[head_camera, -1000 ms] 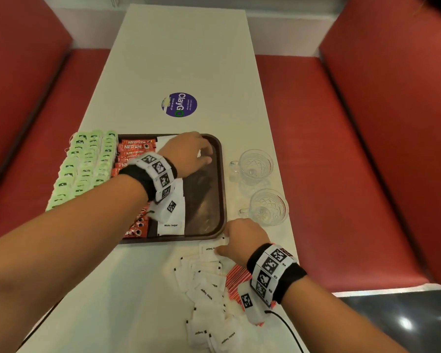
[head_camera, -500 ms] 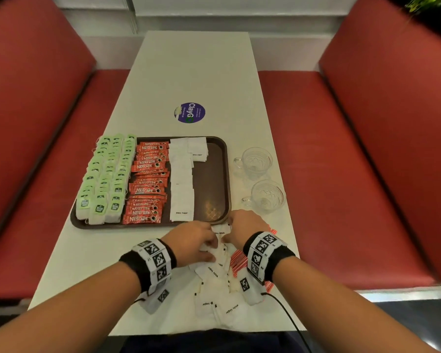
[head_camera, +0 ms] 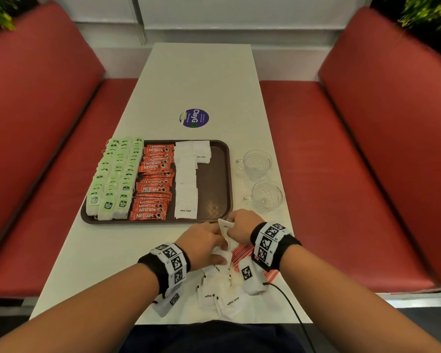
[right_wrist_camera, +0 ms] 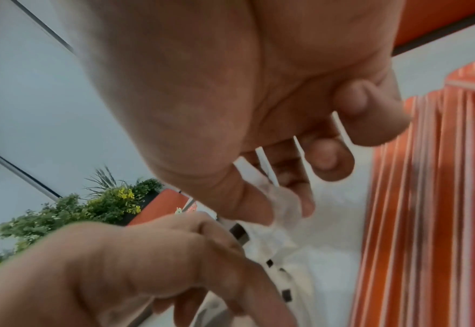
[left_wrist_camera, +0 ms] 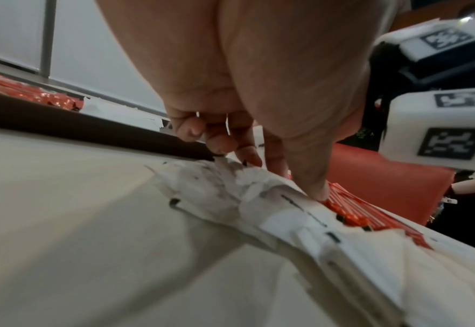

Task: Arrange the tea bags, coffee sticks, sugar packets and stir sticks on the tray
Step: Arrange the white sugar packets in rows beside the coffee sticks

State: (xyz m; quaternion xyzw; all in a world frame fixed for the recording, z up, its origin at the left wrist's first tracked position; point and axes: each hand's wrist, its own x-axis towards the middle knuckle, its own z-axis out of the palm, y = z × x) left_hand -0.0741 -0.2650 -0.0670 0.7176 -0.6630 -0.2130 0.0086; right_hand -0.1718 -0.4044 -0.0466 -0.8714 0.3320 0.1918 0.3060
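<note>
Since a second ago the left hand (head_camera: 205,244) has left the tray (head_camera: 228,174) and come back to the near edge of the table (head_camera: 199,80), where it now meets the right hand (head_camera: 241,225) over the loose sugar packets (head_camera: 223,291). Both hands are palm down with bent fingers, close together, and each pinches white packets from this heap; the right hand holds a few packets standing on edge between its fingers (right_wrist_camera: 328,154). The loose packets lie in disorder, pointing in many directions, and some show the words "White Sugar". Under them, just to the right, the red-and-white striped stir sticks (head_camera: 245,253) lie with their long axis going away from the person. On the tray, the sugar packets (head_camera: 186,179) already placed make a column running from near to far, beside the red coffee sticks (head_camera: 153,184) marked "NESCAFE", which lie crosswise. The green tea bags (head_camera: 115,177) fill the left side in rows. Right of the tray stand two glass cups (head_camera: 257,161). Farther on the table is a round sticker (head_camera: 195,118) reading "ClayGo".
</note>
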